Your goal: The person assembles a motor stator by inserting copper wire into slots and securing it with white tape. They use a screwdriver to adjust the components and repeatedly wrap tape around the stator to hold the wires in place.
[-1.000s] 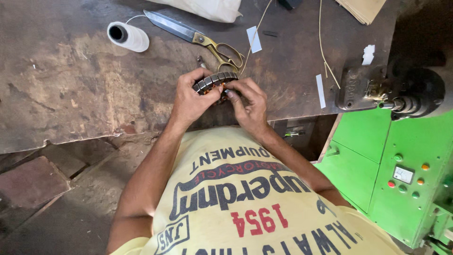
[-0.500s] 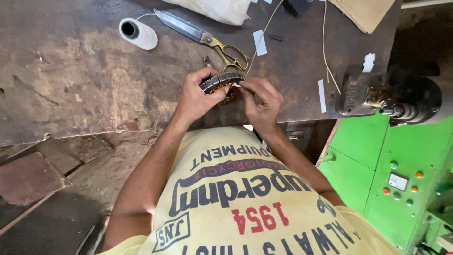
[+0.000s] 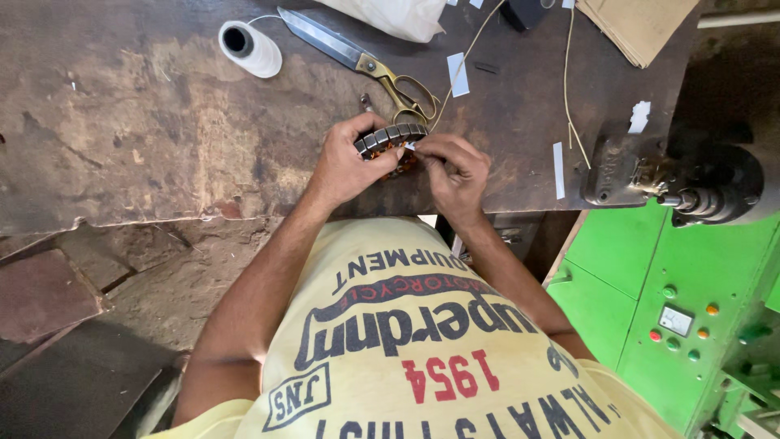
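My left hand grips a round metal stator ring with dark slotted teeth, held just above the worn wooden workbench. My right hand pinches a small white paper strip at the ring's right edge. Copper-coloured winding shows under the ring between my hands. Both hands touch the ring near the bench's front edge.
Large brass-handled scissors and a white thread spool lie behind the ring. White paper strips, a thin yellow cord and brown card sheets lie to the right. A dark winding machine sits on a green cabinet.
The view has shifted slightly. My right hand's fingers have moved to the ring's right edge with the white strip; the left hand keeps its hold on the ring.
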Demonstrator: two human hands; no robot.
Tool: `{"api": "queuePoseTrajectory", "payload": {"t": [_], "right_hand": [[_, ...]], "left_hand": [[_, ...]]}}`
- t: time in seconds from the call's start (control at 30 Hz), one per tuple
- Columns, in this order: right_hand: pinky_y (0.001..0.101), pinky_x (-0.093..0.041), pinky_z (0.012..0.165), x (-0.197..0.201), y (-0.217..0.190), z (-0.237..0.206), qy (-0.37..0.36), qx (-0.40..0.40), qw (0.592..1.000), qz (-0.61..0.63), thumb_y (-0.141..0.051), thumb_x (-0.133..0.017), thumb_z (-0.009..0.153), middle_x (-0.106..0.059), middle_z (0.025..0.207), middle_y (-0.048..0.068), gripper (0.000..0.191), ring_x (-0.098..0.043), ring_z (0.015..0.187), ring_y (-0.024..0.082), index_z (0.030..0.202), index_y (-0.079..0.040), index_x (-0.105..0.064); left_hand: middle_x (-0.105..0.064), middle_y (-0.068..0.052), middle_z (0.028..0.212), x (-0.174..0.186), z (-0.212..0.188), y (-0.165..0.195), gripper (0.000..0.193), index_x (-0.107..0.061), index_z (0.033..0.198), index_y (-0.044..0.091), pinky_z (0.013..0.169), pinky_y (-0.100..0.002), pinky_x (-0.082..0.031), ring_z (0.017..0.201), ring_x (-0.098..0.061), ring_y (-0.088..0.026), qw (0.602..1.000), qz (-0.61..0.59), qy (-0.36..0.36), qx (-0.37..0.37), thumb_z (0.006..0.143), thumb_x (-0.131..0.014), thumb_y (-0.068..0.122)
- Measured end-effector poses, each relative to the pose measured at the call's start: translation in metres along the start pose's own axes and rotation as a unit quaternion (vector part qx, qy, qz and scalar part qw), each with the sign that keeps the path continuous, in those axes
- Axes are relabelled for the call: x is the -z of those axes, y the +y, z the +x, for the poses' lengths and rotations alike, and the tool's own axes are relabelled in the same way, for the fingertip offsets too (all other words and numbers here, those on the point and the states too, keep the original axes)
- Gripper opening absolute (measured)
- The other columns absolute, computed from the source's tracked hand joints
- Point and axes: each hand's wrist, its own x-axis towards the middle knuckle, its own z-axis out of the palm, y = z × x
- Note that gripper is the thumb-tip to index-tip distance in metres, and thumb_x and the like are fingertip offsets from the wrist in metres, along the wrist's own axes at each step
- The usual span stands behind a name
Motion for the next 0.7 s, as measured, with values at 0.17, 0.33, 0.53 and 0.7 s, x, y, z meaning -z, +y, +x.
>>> {"api": "queuePoseTrajectory", "payload": {"t": [0.17,0.33,0.53,0.7], "right_hand": [[0.0329,-0.061,0.078,0.006,-0.016,0.013,-0.066,0.044,0.993,-0.088,0.018,-0.068,0.084,-0.074,0.098,0.014,0.022,-0.075,0.089,0.025,0.1,0.004,-0.072],[0.0372,-0.057,0.077,0.013,-0.034,0.03,-0.114,0.085,0.979,-0.149,0.017,-0.07,0.078,-0.073,0.096,0.013,0.027,-0.074,0.087,0.028,0.098,-0.001,-0.072],[0.0374,-0.055,0.072,0.008,-0.044,0.037,-0.141,0.095,0.964,-0.207,0.012,-0.076,0.077,-0.072,0.091,0.011,0.024,-0.072,0.082,0.027,0.096,-0.003,-0.075],[0.0324,-0.057,0.071,0.009,-0.037,0.031,-0.133,0.052,0.977,-0.16,0.007,-0.08,0.082,-0.071,0.096,0.01,0.024,-0.071,0.084,0.019,0.104,-0.002,-0.075]], "left_hand": [[-0.069,0.0,0.082,0.002,0.0,-0.002,0.02,-0.069,0.098,0.002,0.066,-0.024,-0.052,0.075,-0.061,-0.004,1.0,-0.001,-0.014,-0.018,0.084,-0.079,0.013],[-0.069,-0.003,0.082,0.004,0.001,-0.004,0.023,-0.069,0.101,0.002,0.066,-0.026,-0.053,0.075,-0.062,-0.006,0.999,0.026,-0.02,-0.02,0.084,-0.079,0.013],[-0.069,-0.003,0.082,0.007,0.002,-0.006,0.024,-0.067,0.1,0.002,0.065,-0.029,-0.054,0.073,-0.065,-0.009,0.999,0.03,-0.027,-0.019,0.081,-0.077,0.012],[-0.07,-0.007,0.098,0.006,0.003,-0.002,0.032,-0.066,0.11,0.0,0.076,-0.03,-0.056,0.087,-0.068,-0.013,0.996,0.009,-0.007,-0.088,0.081,-0.075,0.01]]}}
